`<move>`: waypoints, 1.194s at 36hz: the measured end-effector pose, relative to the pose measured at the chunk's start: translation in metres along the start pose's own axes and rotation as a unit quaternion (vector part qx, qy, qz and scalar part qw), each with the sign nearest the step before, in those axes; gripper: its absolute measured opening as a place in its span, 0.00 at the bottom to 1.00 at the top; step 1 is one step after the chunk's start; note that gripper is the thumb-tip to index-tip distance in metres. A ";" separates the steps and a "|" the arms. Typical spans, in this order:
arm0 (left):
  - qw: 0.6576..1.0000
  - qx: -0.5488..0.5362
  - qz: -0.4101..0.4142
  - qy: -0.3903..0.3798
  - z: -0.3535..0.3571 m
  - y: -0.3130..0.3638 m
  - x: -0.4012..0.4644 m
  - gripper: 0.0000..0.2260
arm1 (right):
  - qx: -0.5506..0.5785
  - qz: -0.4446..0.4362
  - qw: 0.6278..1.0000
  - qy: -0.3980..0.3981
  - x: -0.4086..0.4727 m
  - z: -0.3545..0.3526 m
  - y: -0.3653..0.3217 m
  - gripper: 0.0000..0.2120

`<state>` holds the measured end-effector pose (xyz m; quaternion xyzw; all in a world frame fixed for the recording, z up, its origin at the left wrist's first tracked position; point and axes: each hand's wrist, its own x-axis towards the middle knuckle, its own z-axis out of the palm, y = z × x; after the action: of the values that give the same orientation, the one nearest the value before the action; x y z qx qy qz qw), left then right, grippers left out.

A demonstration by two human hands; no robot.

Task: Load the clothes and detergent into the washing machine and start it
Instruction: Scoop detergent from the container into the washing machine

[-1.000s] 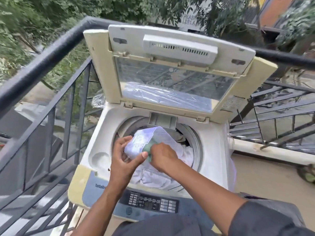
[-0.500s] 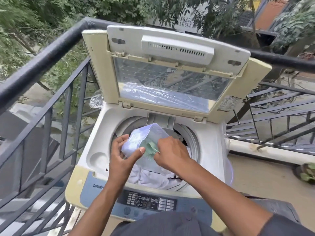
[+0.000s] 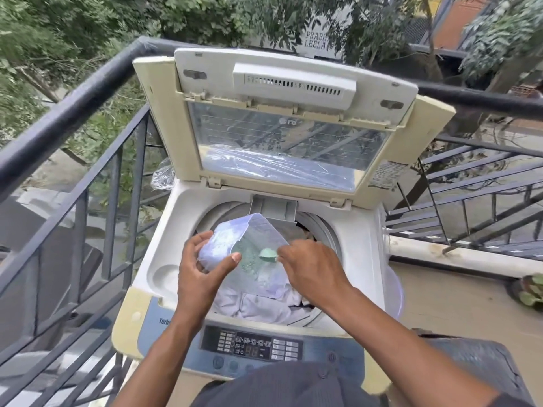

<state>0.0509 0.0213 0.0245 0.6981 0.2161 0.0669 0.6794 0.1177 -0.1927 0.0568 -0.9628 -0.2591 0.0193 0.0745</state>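
Over the washing machine's point(image 3: 164, 268) open drum, the left hand point(image 3: 202, 271) grips a clear detergent tub point(image 3: 249, 248) while the right hand point(image 3: 308, 268) pinches a green scoop point(image 3: 267, 254) above white clothes point(image 3: 255, 306).

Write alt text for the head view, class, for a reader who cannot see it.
Two hands hold a clear container of detergent over the open drum of a top-loading washer: the left hand grips its side, the right hand holds a green scoop inside. White clothes lie below; the lid stands up.
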 end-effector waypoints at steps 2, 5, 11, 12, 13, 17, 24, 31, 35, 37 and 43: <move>1.000 -0.002 0.008 -0.003 0.000 0.003 -0.001 0.36 | 0.009 0.002 1.000 0.009 -0.001 0.001 0.000 0.14; 1.000 0.001 0.011 -0.006 -0.001 0.004 -0.002 0.36 | 0.042 0.018 0.999 -0.006 0.003 0.009 0.002 0.15; 1.000 0.019 0.007 -0.015 -0.001 0.004 0.000 0.33 | 0.066 -0.052 0.995 0.047 0.012 0.008 -0.012 0.05; 1.000 0.023 0.010 -0.018 -0.001 0.005 -0.001 0.32 | 0.054 -0.074 0.994 0.056 0.013 0.006 -0.016 0.03; 0.999 0.025 0.010 -0.019 0.000 0.006 -0.001 0.32 | 0.043 -0.086 0.993 0.063 0.016 0.007 -0.018 0.02; 0.999 0.027 0.014 -0.022 0.002 0.010 -0.001 0.33 | 0.011 -0.103 0.993 0.058 0.022 0.014 -0.022 0.07; 1.000 0.004 0.022 0.008 -0.002 0.010 0.005 0.36 | 0.058 -0.079 0.995 -0.009 0.018 0.022 -0.021 0.09; 1.000 0.003 0.021 -0.007 -0.008 0.006 0.008 0.32 | 0.056 -0.058 0.996 0.028 0.021 0.011 -0.022 0.06; 1.000 0.009 0.028 0.003 -0.006 0.008 0.010 0.31 | 0.060 -0.033 0.998 0.009 0.021 0.010 -0.025 0.07; 1.000 0.007 0.025 0.014 -0.005 0.010 0.009 0.31 | 0.077 -0.018 0.997 -0.008 0.020 0.012 -0.025 0.06; 1.000 0.000 0.016 0.021 -0.006 0.009 0.003 0.31 | 0.133 -0.004 0.991 -0.016 0.016 0.017 -0.025 0.09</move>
<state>0.0528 0.0279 0.0330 0.6997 0.2190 0.0930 0.6737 0.1181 -0.1614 0.0441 -0.9427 -0.2596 0.0687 0.1983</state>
